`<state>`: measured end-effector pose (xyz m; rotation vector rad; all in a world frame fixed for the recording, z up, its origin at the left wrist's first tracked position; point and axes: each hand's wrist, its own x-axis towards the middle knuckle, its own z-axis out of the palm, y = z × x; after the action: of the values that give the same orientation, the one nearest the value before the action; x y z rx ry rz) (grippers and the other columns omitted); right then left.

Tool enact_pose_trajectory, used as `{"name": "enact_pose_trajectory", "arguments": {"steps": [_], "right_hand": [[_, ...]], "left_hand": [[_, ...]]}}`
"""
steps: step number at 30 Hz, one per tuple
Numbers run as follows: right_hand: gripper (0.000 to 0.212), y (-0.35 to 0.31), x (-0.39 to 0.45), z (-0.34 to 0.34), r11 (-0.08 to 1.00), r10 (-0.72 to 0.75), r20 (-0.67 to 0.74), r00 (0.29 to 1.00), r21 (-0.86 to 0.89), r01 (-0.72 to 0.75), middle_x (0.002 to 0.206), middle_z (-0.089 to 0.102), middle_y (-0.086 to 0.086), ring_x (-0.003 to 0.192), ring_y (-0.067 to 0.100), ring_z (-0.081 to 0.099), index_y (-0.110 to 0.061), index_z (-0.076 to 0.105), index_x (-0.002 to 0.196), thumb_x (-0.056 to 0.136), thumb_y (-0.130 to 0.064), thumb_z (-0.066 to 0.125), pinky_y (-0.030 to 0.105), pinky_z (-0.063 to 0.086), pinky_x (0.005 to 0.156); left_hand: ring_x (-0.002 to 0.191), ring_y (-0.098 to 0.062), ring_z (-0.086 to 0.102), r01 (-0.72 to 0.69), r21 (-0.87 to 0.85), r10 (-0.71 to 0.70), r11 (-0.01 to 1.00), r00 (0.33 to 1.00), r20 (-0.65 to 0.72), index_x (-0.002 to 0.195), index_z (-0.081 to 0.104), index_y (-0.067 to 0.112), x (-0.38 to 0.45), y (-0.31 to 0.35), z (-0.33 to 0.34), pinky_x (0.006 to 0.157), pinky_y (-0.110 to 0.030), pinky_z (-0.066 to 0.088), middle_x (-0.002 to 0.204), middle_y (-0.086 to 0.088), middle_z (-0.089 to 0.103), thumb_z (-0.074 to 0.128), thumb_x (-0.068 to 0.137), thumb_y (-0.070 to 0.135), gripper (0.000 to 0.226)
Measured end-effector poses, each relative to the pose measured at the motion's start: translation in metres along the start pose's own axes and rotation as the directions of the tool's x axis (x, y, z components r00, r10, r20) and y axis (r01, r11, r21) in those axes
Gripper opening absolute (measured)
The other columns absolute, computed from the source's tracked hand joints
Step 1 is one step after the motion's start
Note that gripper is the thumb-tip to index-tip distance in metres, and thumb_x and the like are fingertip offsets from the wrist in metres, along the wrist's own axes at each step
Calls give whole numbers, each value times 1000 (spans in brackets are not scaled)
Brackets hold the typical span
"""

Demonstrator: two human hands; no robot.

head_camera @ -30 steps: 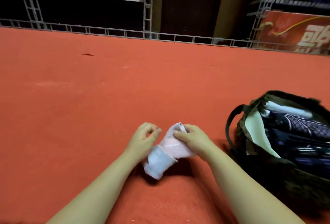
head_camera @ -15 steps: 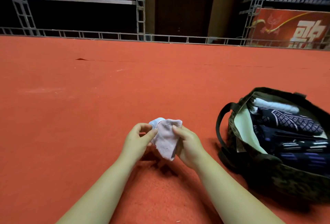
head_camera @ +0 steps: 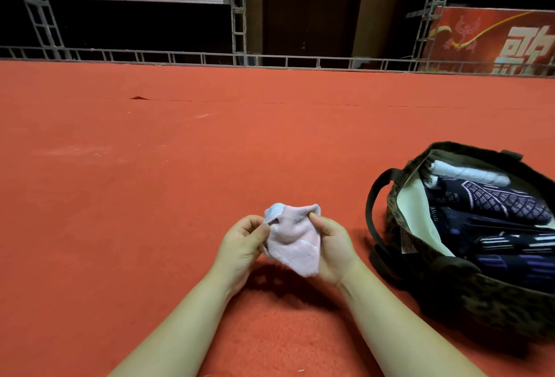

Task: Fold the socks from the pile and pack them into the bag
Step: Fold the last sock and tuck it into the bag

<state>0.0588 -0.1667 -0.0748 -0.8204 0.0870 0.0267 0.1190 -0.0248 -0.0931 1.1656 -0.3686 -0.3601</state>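
The bag (head_camera: 468, 295) ran off the right edge, so its far side and second handle could not be seen. The packed socks (head_camera: 504, 214) lay partly under its rim and one another; their number could not be told. The sock (head_camera: 292, 241) covered the inner fingers of the left hand (head_camera: 243, 244) and the right hand (head_camera: 333, 250). Both forearms were cut off at the bottom edge. The banner (head_camera: 495, 40) was cropped at the right, its characters incomplete.
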Motion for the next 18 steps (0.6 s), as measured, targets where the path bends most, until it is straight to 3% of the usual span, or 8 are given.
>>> {"name": "enact_pose_trajectory", "arguments": {"steps": [3, 7, 11, 13, 16, 18], "right_hand": [[50, 0, 5, -12, 998, -45, -25, 999, -53, 44, 116, 62, 29, 101, 37, 64, 7, 63, 115, 85, -30, 46, 47, 47, 94], [50, 0, 4, -29, 947, -172, -21, 985, -279, 160, 116, 66, 20, 104, 29, 65, 2, 57, 121, 89, -36, 54, 35, 54, 85], [79, 1, 1, -42, 857, -193, -12, 981, -490, 162, 122, 64, 17, 111, 29, 62, -1, 55, 126, 71, -55, 73, 34, 51, 90], [66, 0, 0, -47, 842, -198, -27, 980, -517, 156, 112, 69, 13, 99, 23, 67, 0, 56, 124, 79, -47, 69, 28, 53, 79], [29, -2, -2, -51, 835, -177, -68, 982, -539, 113, 86, 72, 4, 67, 11, 66, 0, 58, 116, 99, -19, 45, 21, 49, 56], [28, -5, -3, -56, 831, -170, -98, 981, -549, 89, 93, 72, 9, 71, 15, 66, -1, 61, 114, 100, -16, 42, 23, 50, 57]], "left_hand": [[55, -13, 48, 30, 28, -27, 999, 993, -111, 72, 55, 11, 2, 1, 5, 52, -24, 44, 55, 2, 56, 49, 95, 9, 24], [72, -20, 60, 99, -191, -131, 977, 977, -165, 90, 60, 7, 6, 6, -6, 70, -35, 51, 80, -10, 65, 41, 100, 19, 25], [74, -21, 69, 110, -403, -207, 908, 957, -205, 102, 59, 2, 11, 10, -21, 65, -32, 59, 88, -12, 69, 37, 102, 22, 30], [67, -20, 71, 122, -467, -237, 876, 952, -196, 100, 59, 1, 11, 12, -25, 58, -30, 59, 80, -12, 71, 35, 102, 24, 33], [56, -18, 68, 184, -458, -288, 870, 942, -170, 94, 60, 0, 12, 13, -28, 48, -27, 56, 71, -11, 70, 35, 102, 27, 37], [55, -20, 66, 221, -404, -290, 887, 950, -117, 90, 61, 0, 10, 17, -31, 47, -28, 55, 73, -13, 68, 33, 100, 31, 43]]}}
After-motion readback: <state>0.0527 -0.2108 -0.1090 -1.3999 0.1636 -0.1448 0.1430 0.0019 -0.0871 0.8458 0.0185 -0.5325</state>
